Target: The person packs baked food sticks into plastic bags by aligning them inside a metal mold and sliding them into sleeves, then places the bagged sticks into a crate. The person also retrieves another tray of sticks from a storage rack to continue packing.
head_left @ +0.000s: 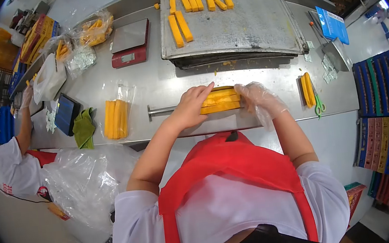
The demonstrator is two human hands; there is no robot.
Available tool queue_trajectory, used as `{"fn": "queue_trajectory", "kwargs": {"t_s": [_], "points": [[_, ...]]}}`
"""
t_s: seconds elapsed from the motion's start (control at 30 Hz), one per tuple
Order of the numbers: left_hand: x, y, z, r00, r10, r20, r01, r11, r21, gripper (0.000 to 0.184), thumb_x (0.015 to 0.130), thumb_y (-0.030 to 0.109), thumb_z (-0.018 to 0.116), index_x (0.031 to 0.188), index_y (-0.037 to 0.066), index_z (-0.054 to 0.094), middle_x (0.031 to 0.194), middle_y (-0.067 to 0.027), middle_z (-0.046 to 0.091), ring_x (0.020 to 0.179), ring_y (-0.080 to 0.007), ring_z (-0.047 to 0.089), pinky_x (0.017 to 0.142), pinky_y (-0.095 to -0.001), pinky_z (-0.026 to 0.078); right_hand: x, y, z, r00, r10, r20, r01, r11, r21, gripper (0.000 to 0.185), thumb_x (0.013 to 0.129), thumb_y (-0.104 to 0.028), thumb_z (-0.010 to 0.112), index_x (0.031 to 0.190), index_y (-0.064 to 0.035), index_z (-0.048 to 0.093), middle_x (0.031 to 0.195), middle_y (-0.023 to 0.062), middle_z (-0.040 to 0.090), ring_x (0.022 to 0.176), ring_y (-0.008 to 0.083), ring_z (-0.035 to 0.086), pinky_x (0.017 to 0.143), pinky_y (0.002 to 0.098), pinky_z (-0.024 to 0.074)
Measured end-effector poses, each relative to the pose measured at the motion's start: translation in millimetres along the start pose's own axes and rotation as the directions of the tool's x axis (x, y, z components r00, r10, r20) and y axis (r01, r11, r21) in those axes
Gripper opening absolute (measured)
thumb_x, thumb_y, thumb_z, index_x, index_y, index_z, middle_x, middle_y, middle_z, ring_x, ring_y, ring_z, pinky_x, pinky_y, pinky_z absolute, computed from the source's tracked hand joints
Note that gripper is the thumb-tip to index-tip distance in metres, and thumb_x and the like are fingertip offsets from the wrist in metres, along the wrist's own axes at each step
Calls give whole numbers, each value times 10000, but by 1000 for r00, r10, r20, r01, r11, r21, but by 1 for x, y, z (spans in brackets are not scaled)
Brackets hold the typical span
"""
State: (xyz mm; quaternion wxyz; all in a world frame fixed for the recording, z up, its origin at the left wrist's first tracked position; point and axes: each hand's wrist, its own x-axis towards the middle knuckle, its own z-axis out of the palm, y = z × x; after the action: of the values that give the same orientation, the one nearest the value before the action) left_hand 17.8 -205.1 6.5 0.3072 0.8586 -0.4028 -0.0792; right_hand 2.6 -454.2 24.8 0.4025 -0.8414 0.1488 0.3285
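A stack of yellow food sticks (221,100) lies crosswise on the steel table, close to its front edge. My bare left hand (192,106) grips the left end, thumb and fingers around the sticks. My right hand (261,100), in a loose clear plastic glove, closes on the right end; the glove partly hides its fingers. A metal bar with a short crosspiece (160,110) sticks out to the left from beneath my left hand. Farther left, more yellow sticks (116,119) lie in a clear bag. To the right, two yellow sticks (306,90) lie beside green-handled scissors (318,106).
Stacked metal trays (251,28) at the back carry several yellow sticks. A red scale (130,52), bagged sticks (96,29), a dark-blue device (66,114) and a green cloth (83,129) are leftward. A co-worker's arm (24,126) reaches in at far left.
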Motion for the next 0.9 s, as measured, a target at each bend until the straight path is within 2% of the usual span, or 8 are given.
{"fn": "queue_trajectory", "kwargs": {"t_s": [0.1,0.17,0.3,0.37,0.43,0.53,0.83,0.9], "points": [[-13,-10,-2,1000,7,-26,-7,1000,15,840,548,73,667,1319,67,333,1192,-160,425,1094,-344,402,956,-397,323,1,-12,-14,886,-405,-227,232,810,-539,502,813,-454,478,906,19,617,919,226,602,895,315,575,819,394,430],[-16,-14,-3,999,19,-49,-17,999,36,810,550,74,656,1303,64,358,1190,-155,423,1083,-342,401,955,-396,320,-23,-53,-56,856,-366,-366,340,930,-138,416,858,-383,467,1070,-35,553,1100,191,559,1009,322,548,866,437,416],[-24,-14,-4,996,-20,-86,23,999,24,754,554,73,626,1272,59,396,1178,-153,417,1065,-329,392,945,-388,317,9,-96,-91,164,-430,-888,865,495,-80,423,834,-313,532,1122,-3,534,1104,162,563,1014,259,533,918,333,384],[-23,-14,-4,996,-27,-82,29,999,29,758,551,74,629,1272,64,397,1180,-148,416,1067,-326,394,940,-390,319,30,-118,-109,-351,-756,-552,-25,597,-802,452,825,-292,521,1178,-12,483,1214,181,491,1104,316,482,959,389,351],[-23,-14,-3,997,-64,-52,63,998,-27,746,575,67,623,1285,95,394,1221,-131,399,1125,-329,361,976,-419,284,104,-92,-95,505,-578,-641,79,771,-632,497,804,-263,525,1236,-40,422,1261,200,442,1138,348,453,978,430,325],[-24,-17,-2,996,-59,-63,58,998,-22,747,583,75,631,1290,103,394,1230,-124,396,1130,-331,357,986,-418,274,132,-95,-132,755,-430,-495,182,863,-472,462,837,-337,484,1164,-12,512,1229,236,461,1152,374,429,959,398,360],[-25,-20,-4,997,-25,-68,26,1000,10,767,564,94,643,1288,98,388,1204,-130,412,1092,-329,385,963,-416,303,217,-125,-164,533,-469,-705,-99,792,-602,236,758,-167,499,937,-95,635,932,158,611,925,305,577,788,397,447],[-25,-22,-2,996,-31,-79,32,999,13,771,563,95,642,1290,101,386,1203,-128,412,1093,-329,384,965,-416,302,263,-87,-198,521,-681,-514,-226,471,-853,226,762,-215,503,878,-81,645,882,173,620,865,291,602,737,393,462]]}}
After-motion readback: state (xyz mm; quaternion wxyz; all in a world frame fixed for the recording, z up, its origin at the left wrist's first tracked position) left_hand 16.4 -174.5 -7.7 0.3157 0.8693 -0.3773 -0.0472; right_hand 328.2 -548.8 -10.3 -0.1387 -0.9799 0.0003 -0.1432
